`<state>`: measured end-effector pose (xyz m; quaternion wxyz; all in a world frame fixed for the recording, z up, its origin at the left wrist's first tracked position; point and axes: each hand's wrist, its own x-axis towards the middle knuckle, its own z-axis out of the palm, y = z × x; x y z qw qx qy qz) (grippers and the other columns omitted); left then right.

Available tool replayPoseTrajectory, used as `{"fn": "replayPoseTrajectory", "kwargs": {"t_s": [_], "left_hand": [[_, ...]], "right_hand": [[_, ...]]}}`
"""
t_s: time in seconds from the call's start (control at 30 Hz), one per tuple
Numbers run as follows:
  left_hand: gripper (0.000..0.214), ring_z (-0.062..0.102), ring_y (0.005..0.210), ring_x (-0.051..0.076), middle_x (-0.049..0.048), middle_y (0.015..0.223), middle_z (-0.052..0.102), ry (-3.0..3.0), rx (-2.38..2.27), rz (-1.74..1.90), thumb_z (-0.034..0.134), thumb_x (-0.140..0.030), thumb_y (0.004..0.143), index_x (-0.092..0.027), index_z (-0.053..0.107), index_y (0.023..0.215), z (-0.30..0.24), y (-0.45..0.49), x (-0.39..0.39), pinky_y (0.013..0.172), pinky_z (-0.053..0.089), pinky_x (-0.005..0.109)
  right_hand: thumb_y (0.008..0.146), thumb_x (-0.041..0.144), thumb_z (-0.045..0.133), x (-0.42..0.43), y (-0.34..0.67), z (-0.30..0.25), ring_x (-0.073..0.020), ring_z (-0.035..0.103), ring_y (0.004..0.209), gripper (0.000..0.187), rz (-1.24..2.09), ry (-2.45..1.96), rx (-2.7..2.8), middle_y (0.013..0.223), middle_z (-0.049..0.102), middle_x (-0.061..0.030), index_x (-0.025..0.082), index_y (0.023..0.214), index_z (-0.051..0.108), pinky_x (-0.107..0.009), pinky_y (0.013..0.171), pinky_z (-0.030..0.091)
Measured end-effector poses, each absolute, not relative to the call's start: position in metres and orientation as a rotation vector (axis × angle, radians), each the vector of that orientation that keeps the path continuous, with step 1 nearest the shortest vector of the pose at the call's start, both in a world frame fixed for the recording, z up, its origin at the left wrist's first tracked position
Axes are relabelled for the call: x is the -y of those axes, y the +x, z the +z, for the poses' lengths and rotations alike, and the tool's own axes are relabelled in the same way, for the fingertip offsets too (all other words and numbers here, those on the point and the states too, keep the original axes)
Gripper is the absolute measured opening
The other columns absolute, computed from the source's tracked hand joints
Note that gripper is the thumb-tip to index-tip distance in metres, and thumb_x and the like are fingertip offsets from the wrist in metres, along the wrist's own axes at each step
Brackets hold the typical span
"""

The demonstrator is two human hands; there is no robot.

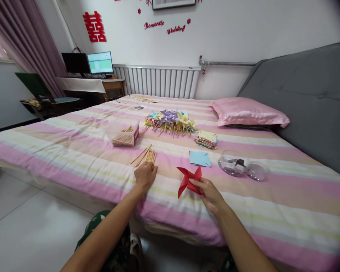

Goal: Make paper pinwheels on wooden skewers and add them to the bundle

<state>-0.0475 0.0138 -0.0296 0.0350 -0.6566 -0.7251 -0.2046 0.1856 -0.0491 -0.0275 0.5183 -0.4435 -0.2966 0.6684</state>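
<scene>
My right hand (208, 192) pinches a red paper pinwheel (188, 180) just above the striped bedspread (73, 151). My left hand (145, 174) rests on the bed with its fingers curled at the near end of a small bunch of wooden sticks (147, 155); whether it grips one is hidden. A blue folded paper square (200, 158) lies just beyond the pinwheel.
A box of sticks (125, 136) stands left of centre. Several finished pinwheels (170, 121) are piled further back, with a stack of coloured paper (206, 139) to their right. A clear container and lid (240, 167) lie at right. A pink pillow (248, 112) sits against the grey headboard (308, 98).
</scene>
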Motion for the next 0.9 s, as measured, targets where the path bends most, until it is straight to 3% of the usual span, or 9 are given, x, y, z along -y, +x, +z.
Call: {"fn": "replayPoseTrajectory", "kwargs": {"t_s": [0.23,0.43,0.57,0.7,0.8,0.9], "left_hand": [[0.032,0.06,0.091,0.026,0.0118,0.104,0.063,-1.961,2.277,-0.533,0.043,-0.038,0.086,-0.018,0.064,0.097,-0.036,-0.043,-0.02,0.068,0.04,0.032],[0.03,0.062,0.09,0.03,0.0172,0.1,0.065,-1.972,2.333,-0.458,0.041,-0.026,0.085,-0.011,0.066,0.095,-0.027,-0.04,-0.025,0.073,0.043,0.036],[0.025,0.063,0.09,0.034,0.023,0.09,0.067,-1.979,2.409,-0.414,0.049,-0.014,0.074,-0.005,0.068,0.088,-0.015,-0.039,-0.034,0.074,0.043,0.039],[0.022,0.063,0.09,0.038,0.0257,0.089,0.068,-1.951,2.519,-0.47,0.061,-0.016,0.061,-0.007,0.069,0.079,0.0,-0.042,-0.039,0.071,0.044,0.04],[0.015,0.064,0.087,0.037,0.0215,0.08,0.069,-1.911,2.622,-0.605,0.063,-0.021,0.057,-0.012,0.067,0.068,0.012,-0.046,-0.037,0.067,0.044,0.038],[0.012,0.064,0.071,0.028,0.0093,0.056,0.062,-1.951,2.7,-0.835,0.061,-0.027,0.058,-0.017,0.059,0.051,0.023,-0.047,-0.027,0.059,0.041,0.03]], "right_hand": [[0.058,0.023,0.08,0.047,0.187,-0.025,-0.0112,0.066,0.068,0.025,1.626,-1.052,0.695,0.08,0.073,-0.0058,0.011,0.079,0.072,-0.019,0.066,0.05],[0.056,0.022,0.081,0.045,0.188,-0.028,-0.0103,0.065,0.063,0.023,1.636,-1.014,0.667,0.075,0.073,-0.0041,0.012,0.075,0.071,-0.019,0.063,0.049],[0.056,0.02,0.08,0.045,0.189,-0.024,-0.0112,0.065,0.062,0.02,1.638,-0.991,0.654,0.073,0.073,-0.0037,0.013,0.072,0.07,-0.02,0.061,0.05],[0.057,0.018,0.078,0.045,0.191,-0.02,-0.0118,0.065,0.061,0.015,1.655,-0.949,0.612,0.071,0.072,-0.0038,0.013,0.068,0.07,-0.02,0.061,0.052],[0.057,0.016,0.077,0.045,0.192,-0.02,-0.0119,0.065,0.061,0.014,1.673,-0.919,0.588,0.071,0.072,-0.0034,0.014,0.069,0.069,-0.02,0.06,0.052],[0.058,0.015,0.076,0.045,0.194,-0.018,-0.0125,0.066,0.061,0.014,1.688,-0.899,0.564,0.071,0.072,-0.0031,0.015,0.069,0.068,-0.021,0.06,0.053]]}}
